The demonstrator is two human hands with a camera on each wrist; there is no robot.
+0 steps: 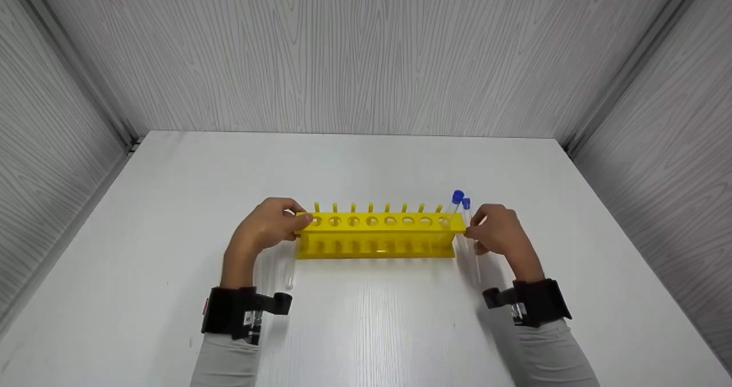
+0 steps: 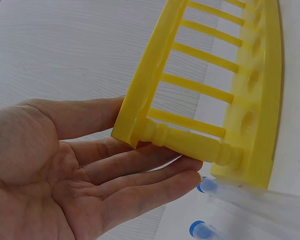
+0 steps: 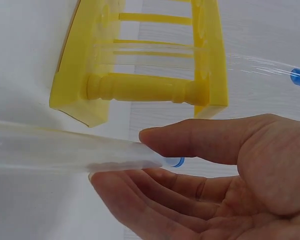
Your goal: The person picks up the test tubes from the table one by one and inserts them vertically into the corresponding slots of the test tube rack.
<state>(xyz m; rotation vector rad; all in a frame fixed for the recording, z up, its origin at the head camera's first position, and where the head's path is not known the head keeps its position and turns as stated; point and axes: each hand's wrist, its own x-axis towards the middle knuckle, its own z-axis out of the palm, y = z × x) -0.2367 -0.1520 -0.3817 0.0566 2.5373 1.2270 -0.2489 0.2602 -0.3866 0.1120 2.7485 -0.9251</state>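
My left hand (image 1: pixel 271 224) pinches the left end of the yellow rack (image 1: pixel 372 231): thumb over the top plate, the other fingers reaching long and nearly straight beneath it, beside the end post. The rack stands upright, lengthwise across the middle of the white surface (image 1: pixel 366 330).

My right hand (image 1: pixel 498 230) is just beside the rack's other end, thumb and fingers set narrowly apart — a clear, blue-capped tube (image 3: pixel 50 147) runs between them, its capped end tilted up. Exactly where the fingertips press is partly hidden.

Another blue-capped tube, the racked one (image 3: pixel 262 64), stands in the rightmost hole. Near my left fingers, at least two capped tubes (image 2: pixel 270 202) lie on the surface beside the rack.
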